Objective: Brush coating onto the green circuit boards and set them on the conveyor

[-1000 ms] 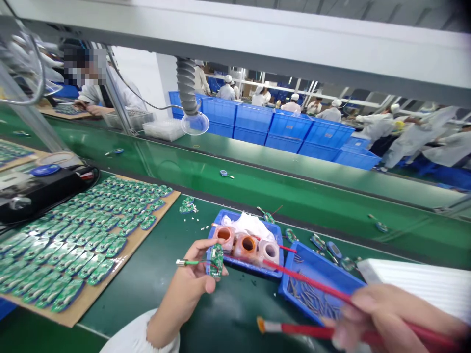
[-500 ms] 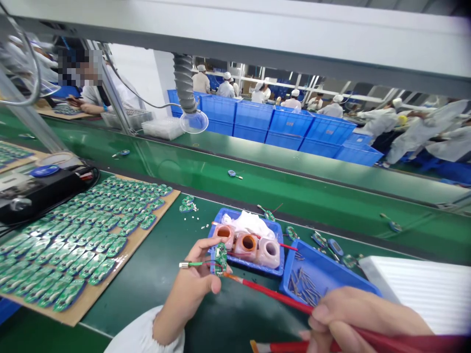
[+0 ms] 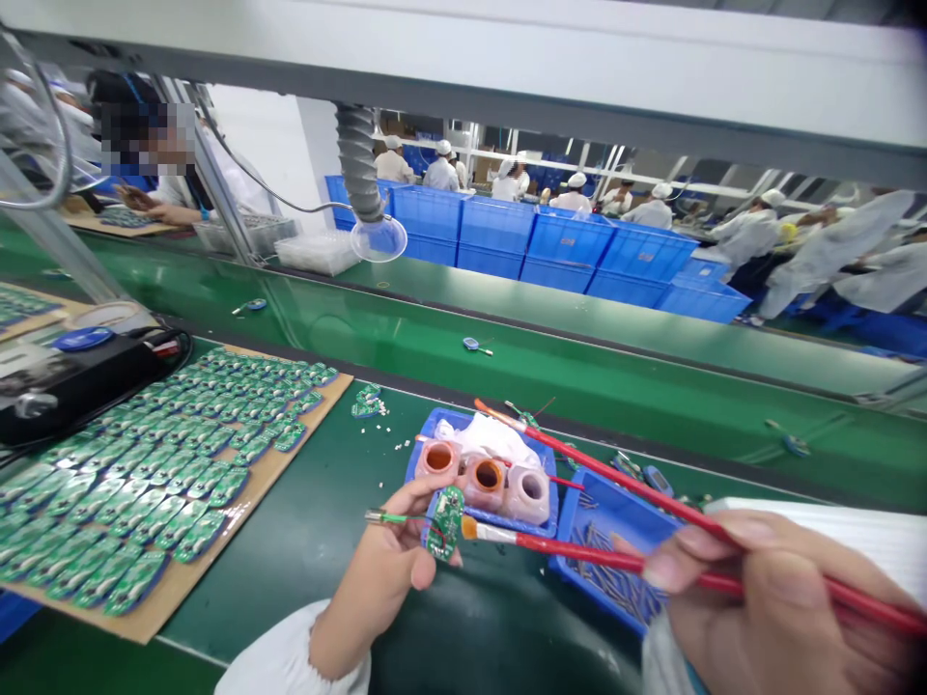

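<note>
My left hand (image 3: 387,541) is closed round the edges of a green circuit board (image 3: 445,521), its face turned to me and a short wire with a metal-ended plug sticking out to the left. My right hand (image 3: 768,598) grips two red-handled brushes. The lower brush (image 3: 572,550) has its flat bristles just right of the board; I cannot tell if they touch it. The other brush (image 3: 615,473) slants above, its thin tip over the blue tray (image 3: 554,516). In that tray stand three wrapped jars, among them an orange-stained jar (image 3: 487,483), with a white cloth (image 3: 499,442) behind.
Rows of circuit boards lie on a cardboard sheet (image 3: 337,386) at left, beside a black device (image 3: 87,376). A blue bin (image 3: 615,492) holds thin metal pieces. Boards ride the green conveyor (image 3: 391,333). A grey suction hose (image 3: 358,164) hangs above; co-workers sit beyond.
The thin brush has lifted off the board, up and to the right. The flat brush has risen from below to beside the board. The boards on the conveyor have shifted right.
</note>
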Available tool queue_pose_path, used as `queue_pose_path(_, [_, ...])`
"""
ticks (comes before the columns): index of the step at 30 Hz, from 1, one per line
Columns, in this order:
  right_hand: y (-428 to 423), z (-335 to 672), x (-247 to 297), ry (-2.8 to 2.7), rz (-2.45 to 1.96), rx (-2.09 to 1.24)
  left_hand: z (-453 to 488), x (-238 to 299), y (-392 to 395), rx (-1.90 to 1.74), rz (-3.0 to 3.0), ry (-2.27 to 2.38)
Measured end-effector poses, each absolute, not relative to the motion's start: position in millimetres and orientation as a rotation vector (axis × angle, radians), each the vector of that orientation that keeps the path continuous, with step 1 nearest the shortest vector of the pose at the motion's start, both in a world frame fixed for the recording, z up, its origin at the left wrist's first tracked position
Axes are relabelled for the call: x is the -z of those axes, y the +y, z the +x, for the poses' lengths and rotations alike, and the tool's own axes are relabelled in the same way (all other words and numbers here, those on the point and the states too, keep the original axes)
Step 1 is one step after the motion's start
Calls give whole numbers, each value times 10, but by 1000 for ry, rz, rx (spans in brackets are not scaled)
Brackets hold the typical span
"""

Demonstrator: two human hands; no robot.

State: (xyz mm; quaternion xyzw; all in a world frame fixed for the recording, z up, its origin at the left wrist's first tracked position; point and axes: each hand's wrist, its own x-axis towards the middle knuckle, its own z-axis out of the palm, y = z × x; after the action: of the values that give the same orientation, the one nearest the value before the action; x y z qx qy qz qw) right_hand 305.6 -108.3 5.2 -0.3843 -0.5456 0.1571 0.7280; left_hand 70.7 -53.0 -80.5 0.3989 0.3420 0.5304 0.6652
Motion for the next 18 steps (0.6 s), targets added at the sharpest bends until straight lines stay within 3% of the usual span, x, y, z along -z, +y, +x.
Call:
queue_pose_path(7, [-1031, 2858, -69, -1339, -775, -417, 756, 670, -550, -1193, 815, 651])
queue_pose_path(18, [-1148, 2891, -88, -1415, -902, -329, 792, 922, -541, -1206, 851, 704])
